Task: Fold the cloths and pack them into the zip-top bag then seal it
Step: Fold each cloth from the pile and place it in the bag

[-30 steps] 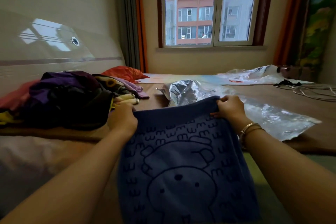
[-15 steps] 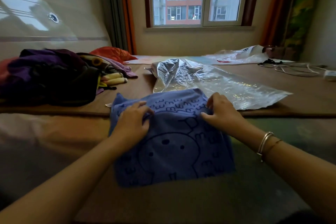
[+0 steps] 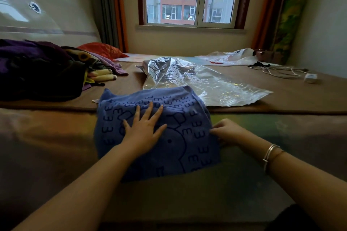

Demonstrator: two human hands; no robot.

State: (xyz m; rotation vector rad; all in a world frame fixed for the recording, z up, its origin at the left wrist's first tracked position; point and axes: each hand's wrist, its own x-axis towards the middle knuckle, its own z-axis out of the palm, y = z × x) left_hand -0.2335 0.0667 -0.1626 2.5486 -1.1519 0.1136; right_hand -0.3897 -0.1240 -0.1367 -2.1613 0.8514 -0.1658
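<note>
Pressing left hand [image 3: 144,129], fingers spread, flat on blue cloth [image 3: 155,131]; pinching its right edge with right hand [image 3: 228,131]; lying just before clear bag [image 3: 202,82].

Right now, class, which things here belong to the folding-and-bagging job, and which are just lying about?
Job:
blue cloth
zip-top bag
pile of cloths

Lying about:
white cable
crumpled plastic bag
orange item
</note>
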